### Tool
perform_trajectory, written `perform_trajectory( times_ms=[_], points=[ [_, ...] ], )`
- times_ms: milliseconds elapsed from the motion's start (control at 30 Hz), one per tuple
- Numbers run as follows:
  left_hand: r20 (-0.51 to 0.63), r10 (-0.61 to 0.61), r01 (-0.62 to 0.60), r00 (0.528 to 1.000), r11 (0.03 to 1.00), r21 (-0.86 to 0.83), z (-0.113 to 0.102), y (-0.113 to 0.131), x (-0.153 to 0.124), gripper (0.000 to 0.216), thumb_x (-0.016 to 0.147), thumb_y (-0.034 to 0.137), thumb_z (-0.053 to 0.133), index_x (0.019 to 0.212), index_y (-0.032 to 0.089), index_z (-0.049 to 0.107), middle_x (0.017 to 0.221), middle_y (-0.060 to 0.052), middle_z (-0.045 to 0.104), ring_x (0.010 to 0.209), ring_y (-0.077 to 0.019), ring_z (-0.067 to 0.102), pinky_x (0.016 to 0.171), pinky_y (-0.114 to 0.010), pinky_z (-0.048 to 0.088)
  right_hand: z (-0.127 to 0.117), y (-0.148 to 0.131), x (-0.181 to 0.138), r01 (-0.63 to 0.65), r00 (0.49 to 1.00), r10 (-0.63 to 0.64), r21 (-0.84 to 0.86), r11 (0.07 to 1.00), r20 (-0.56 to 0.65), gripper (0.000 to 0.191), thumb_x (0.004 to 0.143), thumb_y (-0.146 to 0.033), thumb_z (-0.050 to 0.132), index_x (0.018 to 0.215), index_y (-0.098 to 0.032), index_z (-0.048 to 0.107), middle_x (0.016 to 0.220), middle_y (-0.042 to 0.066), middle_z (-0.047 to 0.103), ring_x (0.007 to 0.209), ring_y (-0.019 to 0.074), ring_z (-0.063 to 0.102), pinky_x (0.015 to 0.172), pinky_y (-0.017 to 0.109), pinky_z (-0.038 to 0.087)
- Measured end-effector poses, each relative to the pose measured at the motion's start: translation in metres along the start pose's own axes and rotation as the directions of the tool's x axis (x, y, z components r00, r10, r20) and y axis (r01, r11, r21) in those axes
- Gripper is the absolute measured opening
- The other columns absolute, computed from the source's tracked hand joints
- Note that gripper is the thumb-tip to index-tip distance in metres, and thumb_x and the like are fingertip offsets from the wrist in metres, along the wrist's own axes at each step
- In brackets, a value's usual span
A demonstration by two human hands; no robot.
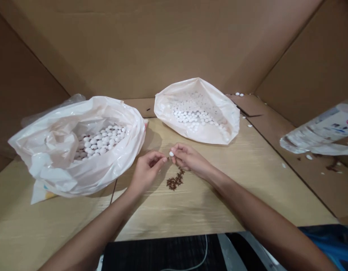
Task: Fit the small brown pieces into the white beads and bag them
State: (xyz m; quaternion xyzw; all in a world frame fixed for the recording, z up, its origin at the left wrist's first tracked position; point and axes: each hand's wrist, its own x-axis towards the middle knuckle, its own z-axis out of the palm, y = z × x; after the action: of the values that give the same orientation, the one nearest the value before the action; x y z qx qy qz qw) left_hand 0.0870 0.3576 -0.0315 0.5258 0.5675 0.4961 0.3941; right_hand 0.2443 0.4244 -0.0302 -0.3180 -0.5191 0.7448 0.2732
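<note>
Taking the white piece (pixel 171 154) as clock centre, the right hand (pixel 187 157) grasps it between thumb and fingers above the tabletop (pixel 275 180). The left hand (pixel 148 167) is just beside it at 8 o'clock, thumb and forefinger drawn together; whether they grip anything cannot be told. Small brown parts (pixel 173 183) lie heaped at 6 o'clock. Open bags containing white pieces stand at 9 o'clock, left bag (pixel 106 180), and 1 o'clock, right bag (pixel 162 103).

On the flat, pale yellowish bench (pixel 261 169) sit a crumpled white plastic bag (pixel 106 174), left, and a smoother white plastic sack (pixel 206 136) farther back; nearer lies a loose heap of tiny brown bits (pixel 172 183), their shape unclear from here.
</note>
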Motion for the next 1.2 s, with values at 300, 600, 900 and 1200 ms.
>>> perform_trajectory(
  times_ms=[300, 600, 900, 1200],
  points=[
    [0.025, 0.083, -0.085, 0.996, 0.991, 0.107, 0.002, 0.003, -0.005, 0.013, 0.085, 0.024, 0.061, 0.077, 0.015, 0.066, 0.067, 0.001, 0.059, 0.059, -0.0102, 0.047, 0.056, -0.023, 0.037, 0.000, 0.007, -0.001, 0.007, 1.000, -0.006, -0.068, 0.998, 0.005, 0.029, 0.089, -0.041, 0.056, 0.072, -0.019, 0.046, 0.053, -0.008, 0.043, 0.037, 0.0032, 0.027, 0.035, 0.017, 0.019],
    [0.014, 0.269, -0.261, 0.963, 0.922, 0.286, 0.001, 0.004, -0.009, 0.013, 0.088, 0.020, 0.058, 0.078, 0.016, 0.066, 0.070, 0.001, 0.058, 0.060, -0.0100, 0.050, 0.057, -0.023, 0.038, 0.003, 0.009, -0.003, 0.009, 1.000, -0.009, -0.059, 0.998, 0.009, 0.032, 0.089, -0.045, 0.057, 0.072, -0.019, 0.048, 0.049, -0.009, 0.039, 0.036, 0.0035, 0.025, 0.036, 0.019, 0.018],
    [-0.004, 0.252, -0.237, 0.968, 0.916, 0.323, 0.003, 0.007, -0.010, 0.016, 0.089, 0.021, 0.057, 0.076, 0.017, 0.066, 0.069, 0.000, 0.060, 0.060, -0.0109, 0.050, 0.059, -0.023, 0.039, 0.003, 0.009, -0.005, 0.006, 1.000, -0.005, -0.107, 0.994, 0.009, 0.033, 0.090, -0.046, 0.055, 0.070, -0.019, 0.050, 0.044, -0.010, 0.033, 0.037, 0.0043, 0.022, 0.037, 0.019, 0.018],
    [-0.012, 0.228, -0.211, 0.974, 0.916, 0.340, 0.003, 0.008, -0.011, 0.017, 0.088, 0.019, 0.057, 0.074, 0.016, 0.066, 0.070, -0.001, 0.061, 0.061, -0.0111, 0.051, 0.059, -0.023, 0.038, 0.006, 0.008, -0.006, 0.017, 1.000, -0.021, -0.175, 0.984, -0.019, 0.034, 0.090, -0.046, 0.056, 0.069, -0.019, 0.051, 0.048, -0.008, 0.036, 0.040, 0.0049, 0.026, 0.039, 0.019, 0.021]
  ],
)
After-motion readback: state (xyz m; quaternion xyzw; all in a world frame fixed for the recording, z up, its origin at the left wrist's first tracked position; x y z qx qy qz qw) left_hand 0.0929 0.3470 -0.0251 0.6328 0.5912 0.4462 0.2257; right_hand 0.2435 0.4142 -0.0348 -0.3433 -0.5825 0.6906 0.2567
